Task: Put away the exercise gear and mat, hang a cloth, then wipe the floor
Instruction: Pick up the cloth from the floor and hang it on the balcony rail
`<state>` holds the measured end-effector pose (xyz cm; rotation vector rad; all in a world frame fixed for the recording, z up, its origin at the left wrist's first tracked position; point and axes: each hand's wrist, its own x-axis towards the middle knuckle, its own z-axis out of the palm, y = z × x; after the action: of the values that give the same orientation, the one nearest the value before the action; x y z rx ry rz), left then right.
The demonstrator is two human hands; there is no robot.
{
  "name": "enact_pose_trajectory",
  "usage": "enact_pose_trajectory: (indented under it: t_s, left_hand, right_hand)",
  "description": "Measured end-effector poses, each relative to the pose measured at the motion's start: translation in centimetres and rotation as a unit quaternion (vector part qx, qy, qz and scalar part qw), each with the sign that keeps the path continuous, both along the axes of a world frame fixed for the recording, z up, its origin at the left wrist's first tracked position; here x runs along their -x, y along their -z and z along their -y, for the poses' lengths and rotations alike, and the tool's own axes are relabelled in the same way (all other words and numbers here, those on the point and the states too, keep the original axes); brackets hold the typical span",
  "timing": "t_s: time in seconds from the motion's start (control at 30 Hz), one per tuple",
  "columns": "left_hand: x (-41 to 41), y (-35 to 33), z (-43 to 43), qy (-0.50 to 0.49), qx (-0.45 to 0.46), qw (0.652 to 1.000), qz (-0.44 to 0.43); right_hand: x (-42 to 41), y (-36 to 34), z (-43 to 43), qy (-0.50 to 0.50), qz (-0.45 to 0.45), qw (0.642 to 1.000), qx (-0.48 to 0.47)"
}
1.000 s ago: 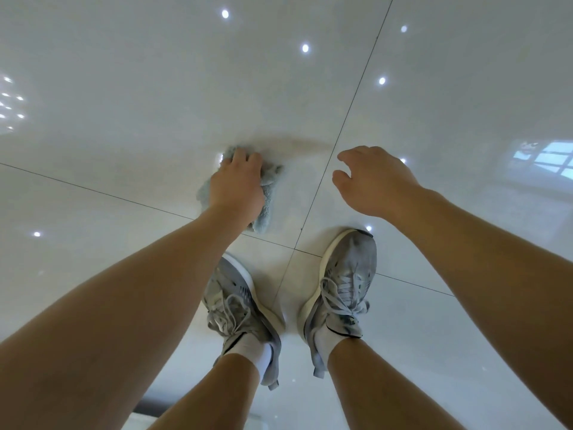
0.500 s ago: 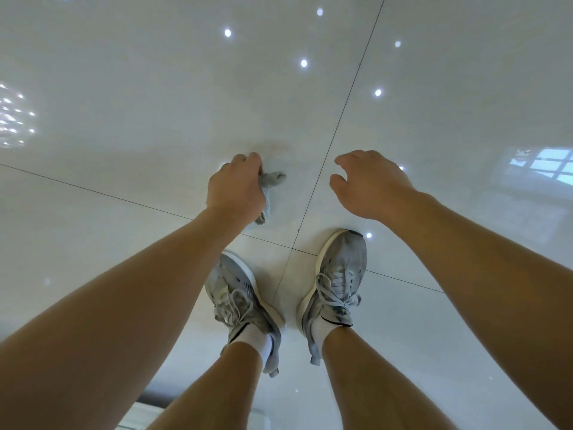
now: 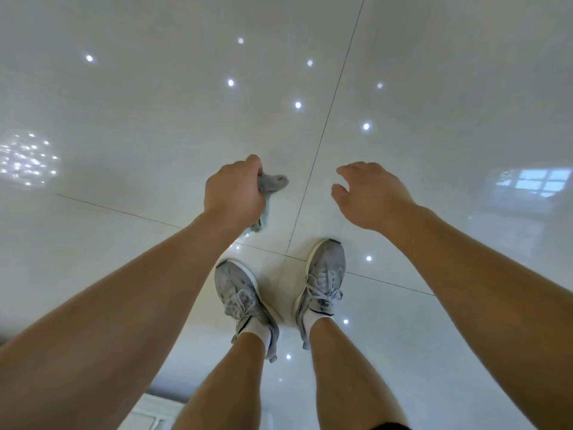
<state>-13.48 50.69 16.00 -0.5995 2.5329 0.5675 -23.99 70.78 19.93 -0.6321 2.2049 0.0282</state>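
My left hand [image 3: 234, 189] grips a bunched grey cloth [image 3: 273, 184] above the glossy white tiled floor [image 3: 155, 103]. One end of the cloth sticks out past my fingers to the right and another hangs below my palm. The cloth looks lifted off the tiles. My right hand [image 3: 369, 193] hovers beside it, palm down, fingers loosely curled and holding nothing. Both hands are just ahead of my feet.
My two grey sneakers [image 3: 322, 280] stand on the tiles below the hands, near a crossing of grout lines [image 3: 290, 240]. The floor reflects ceiling spots and a window [image 3: 533, 181]. A white object [image 3: 155, 411] shows at the bottom edge.
The cloth was spread flat under my left hand on the floor; now it is gathered in my fist and raised. The view has risen away from the floor. My right hand stays empty.
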Motion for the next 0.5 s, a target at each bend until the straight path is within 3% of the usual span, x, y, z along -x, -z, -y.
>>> enact_pose_trajectory:
  t_s: [0.5]
  left_hand:
    - [7.5,-22.7,-1.9,0.023,0.023,0.994,-0.107]
  right_hand:
    - [4.2,-20.7,-3.0,0.073,-0.106,0.99,0.052]
